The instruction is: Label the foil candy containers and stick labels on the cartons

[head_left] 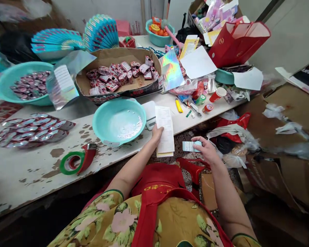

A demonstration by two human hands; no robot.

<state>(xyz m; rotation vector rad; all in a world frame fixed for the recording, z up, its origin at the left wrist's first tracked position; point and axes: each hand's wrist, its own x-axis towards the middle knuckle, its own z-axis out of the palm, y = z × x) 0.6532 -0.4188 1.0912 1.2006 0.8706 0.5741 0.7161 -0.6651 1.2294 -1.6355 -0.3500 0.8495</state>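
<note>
Right at the surface's (28,171) near edge, her left hand (157,132) gripped a stack of printed slips (165,132), long axis running away from her. Just right of it, the right hand (204,149) clasped a small pale packet (190,146), lying crosswise. Beyond sat a teal basin (118,120), then a cardboard box (118,73) of sachets and cluttered bags.

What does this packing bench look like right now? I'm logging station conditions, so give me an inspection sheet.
Surface: white table, paint worn and chipped.
Job's things: paper slip pad in left hand; small teal packet in right hand.
Clutter: teal basin, tape dispenser, cardboard box of packets, foil packets.
Grippers: both hands gripping.
Cables: nothing seen.
Surroundings: red bag, flattened cardboard.
</note>
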